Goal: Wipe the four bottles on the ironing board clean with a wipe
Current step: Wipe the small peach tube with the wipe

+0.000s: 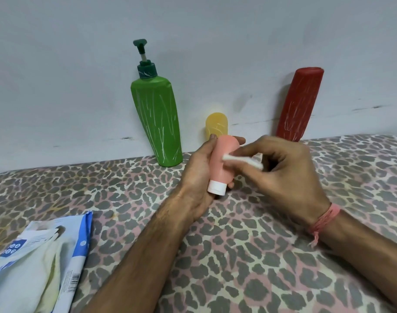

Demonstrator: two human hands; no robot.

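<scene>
Pink bottle (221,163) sits in left grip (198,177), curled around it; right grip (283,175) pinches wipe (242,160) against it.

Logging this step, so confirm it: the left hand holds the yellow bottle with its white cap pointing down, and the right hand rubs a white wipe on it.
One detail is wrong: the bottle in the left hand is the pink bottle, not the yellow bottle, which stands behind by the wall. The head view shows it. The rest holds: its white cap points down and the right hand rubs a white wipe on it.
</scene>
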